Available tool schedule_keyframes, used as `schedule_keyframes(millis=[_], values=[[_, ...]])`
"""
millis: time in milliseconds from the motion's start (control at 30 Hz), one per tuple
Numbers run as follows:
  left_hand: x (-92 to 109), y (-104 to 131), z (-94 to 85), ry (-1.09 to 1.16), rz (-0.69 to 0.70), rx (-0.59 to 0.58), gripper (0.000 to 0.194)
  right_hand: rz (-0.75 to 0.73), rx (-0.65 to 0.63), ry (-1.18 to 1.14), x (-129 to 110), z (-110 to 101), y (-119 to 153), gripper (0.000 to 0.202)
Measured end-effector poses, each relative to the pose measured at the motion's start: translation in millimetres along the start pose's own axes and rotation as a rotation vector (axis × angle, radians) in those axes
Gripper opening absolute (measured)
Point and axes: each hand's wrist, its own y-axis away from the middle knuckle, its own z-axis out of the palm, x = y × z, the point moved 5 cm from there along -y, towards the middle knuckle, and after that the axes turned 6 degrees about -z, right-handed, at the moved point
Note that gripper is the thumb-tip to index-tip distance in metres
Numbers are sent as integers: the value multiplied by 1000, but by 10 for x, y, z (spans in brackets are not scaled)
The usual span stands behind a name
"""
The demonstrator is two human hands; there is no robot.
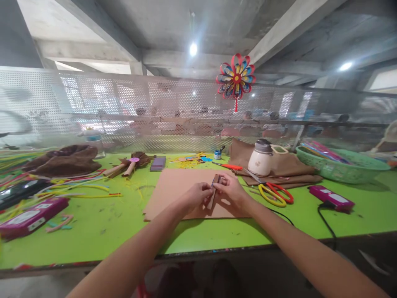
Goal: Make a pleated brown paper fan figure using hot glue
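A small, narrow brown piece (211, 202) is held between both hands above a light-brown board (173, 186). My left hand (198, 196) is closed, its fingertips pinching the piece from the left. From the right, the fingers of my right hand (230, 188) are pinched on its upper part, where a dark edge and a bit of blue show. The board lies flat on the green table (118, 231), and both hands are over its right half.
Right of the board lie scissors (273, 194), an orange-handled tool (228, 166), a white bottle (260, 159), brown cloth (288, 165), a green basket (341, 167) and a purple power strip (331, 198). Another power strip (34, 215) and yellow strips (87, 188) lie left.
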Motion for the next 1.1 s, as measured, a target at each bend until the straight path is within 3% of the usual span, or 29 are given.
schedule_keyframes(millis=[100,200,333,500,667,900,1100], values=[[-16,2,-72,206,32,8,26,-17,81,82,-57,-92,-51,42],[-11,17,-197,413,63,-12,30,-53,165,417,-179,-299,-155,39],[26,43,-330,497,113,-25,31,-27,74,885,-235,-484,-268,23],[117,84,-411,542,186,7,27,78,-127,1149,-120,-394,-214,10],[124,77,-487,509,189,38,26,111,-203,1306,-68,-266,-172,14],[86,-6,-591,488,233,70,20,85,-216,1376,-46,-255,-108,30],[46,-40,-623,476,231,109,24,69,-140,1408,-293,-395,-272,35]])
